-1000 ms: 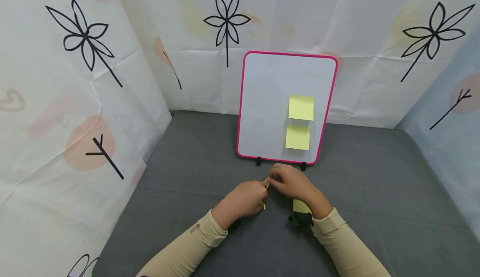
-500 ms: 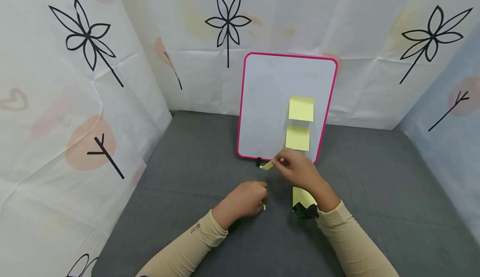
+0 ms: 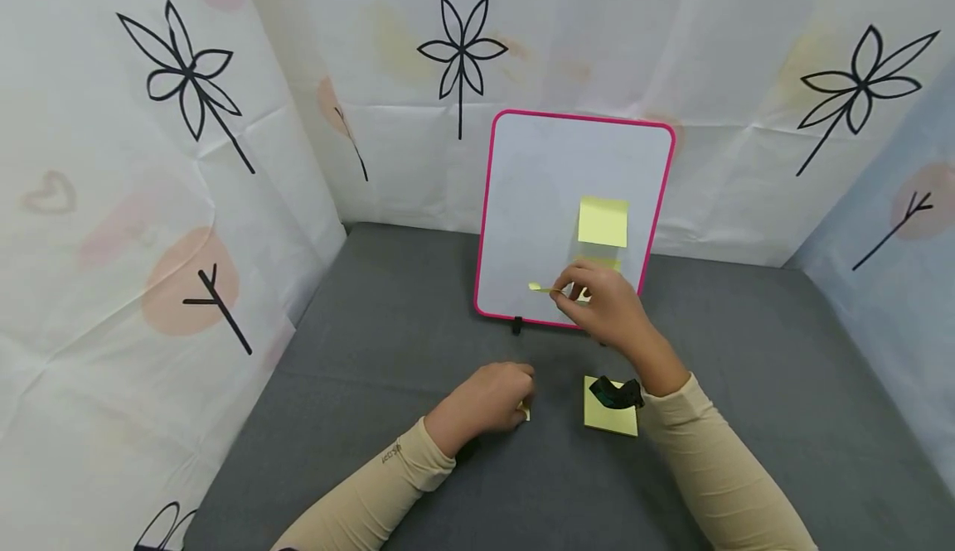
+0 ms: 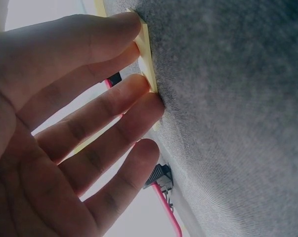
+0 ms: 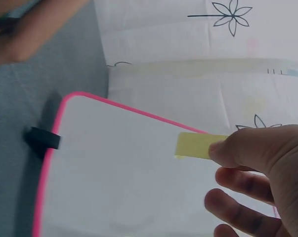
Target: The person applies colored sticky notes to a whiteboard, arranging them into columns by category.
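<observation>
My right hand (image 3: 604, 306) pinches a small yellow sticky note strip (image 5: 193, 144) between thumb and fingers. It is raised before the lower part of a pink-framed whiteboard (image 3: 533, 195), the strip pointing left; whether it touches the board I cannot tell. A square yellow sticky note (image 3: 603, 221) is on the board's right side, with a second note (image 3: 608, 264) below it mostly hidden by the hand. On the grey table my left hand (image 3: 485, 398) holds a thin pad of small sticky notes (image 4: 148, 59) at its edges, mostly covered in the head view.
A square yellow sticky note pad (image 3: 608, 420) lies on the table below my right wrist, with a dark wrist strap (image 3: 618, 392) partly in front of it. The whiteboard stands on black feet (image 3: 517, 326). Patterned cloth walls (image 3: 403, 145) surround the table.
My right hand has drawn away from the left with the small strip and risen to the whiteboard, covering much of the lower note. The left hand has stayed put.
</observation>
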A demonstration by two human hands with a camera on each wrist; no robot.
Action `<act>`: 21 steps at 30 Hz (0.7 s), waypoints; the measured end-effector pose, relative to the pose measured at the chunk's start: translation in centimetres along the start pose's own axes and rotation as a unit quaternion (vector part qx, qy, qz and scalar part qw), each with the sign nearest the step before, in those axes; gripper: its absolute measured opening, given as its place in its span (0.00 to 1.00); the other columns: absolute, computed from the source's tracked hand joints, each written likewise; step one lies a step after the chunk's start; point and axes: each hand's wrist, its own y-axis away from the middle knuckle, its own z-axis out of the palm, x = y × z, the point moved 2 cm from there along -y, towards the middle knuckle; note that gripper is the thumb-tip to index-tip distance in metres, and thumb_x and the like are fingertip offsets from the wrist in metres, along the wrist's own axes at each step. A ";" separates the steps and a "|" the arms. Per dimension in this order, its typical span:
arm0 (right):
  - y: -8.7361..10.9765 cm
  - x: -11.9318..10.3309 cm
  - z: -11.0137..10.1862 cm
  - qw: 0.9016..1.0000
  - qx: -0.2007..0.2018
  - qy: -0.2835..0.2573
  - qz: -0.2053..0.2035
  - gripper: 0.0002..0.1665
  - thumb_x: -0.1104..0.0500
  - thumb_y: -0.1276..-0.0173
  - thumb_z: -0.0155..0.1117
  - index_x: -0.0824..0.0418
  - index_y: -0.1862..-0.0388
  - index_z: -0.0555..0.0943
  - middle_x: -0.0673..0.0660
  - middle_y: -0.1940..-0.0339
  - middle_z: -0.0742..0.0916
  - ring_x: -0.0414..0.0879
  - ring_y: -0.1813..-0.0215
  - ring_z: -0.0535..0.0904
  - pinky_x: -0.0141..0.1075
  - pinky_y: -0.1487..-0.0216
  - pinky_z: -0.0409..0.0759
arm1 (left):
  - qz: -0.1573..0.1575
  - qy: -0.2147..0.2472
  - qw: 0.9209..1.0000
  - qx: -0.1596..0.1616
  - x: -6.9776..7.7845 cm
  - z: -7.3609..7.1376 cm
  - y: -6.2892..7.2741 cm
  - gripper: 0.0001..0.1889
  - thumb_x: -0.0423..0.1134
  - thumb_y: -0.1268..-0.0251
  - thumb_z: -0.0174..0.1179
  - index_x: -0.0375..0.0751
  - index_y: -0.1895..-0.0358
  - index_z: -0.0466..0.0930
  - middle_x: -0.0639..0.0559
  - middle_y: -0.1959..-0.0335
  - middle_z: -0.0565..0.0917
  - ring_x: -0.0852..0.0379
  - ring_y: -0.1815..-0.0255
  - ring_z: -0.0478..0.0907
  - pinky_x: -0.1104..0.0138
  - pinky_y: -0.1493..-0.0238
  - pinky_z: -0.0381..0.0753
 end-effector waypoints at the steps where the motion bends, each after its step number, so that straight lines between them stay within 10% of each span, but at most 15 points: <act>1: -0.3 0.0 -0.2 1.000 0.011 0.003 -0.006 0.04 0.66 0.34 0.75 0.59 0.63 0.88 0.53 0.61 0.89 0.45 0.66 0.86 0.47 0.60 0.86 | 0.001 0.001 1.000 0.001 0.0 0.0 0.0 0.05 0.37 0.42 0.79 0.51 0.71 0.92 0.59 0.71 0.79 0.64 0.72 0.79 0.74 0.68 0.79; 21: -7.3 1.5 -3.0 0.982 0.163 0.099 -0.008 0.04 0.67 0.31 0.68 0.65 0.61 0.89 0.61 0.62 0.92 0.56 0.62 0.86 0.45 0.67 0.77 | -0.008 0.010 1.000 -0.011 -0.3 0.0 0.2 0.03 0.40 0.38 0.78 0.52 0.68 0.93 0.60 0.68 0.80 0.65 0.69 0.81 0.75 0.66 0.80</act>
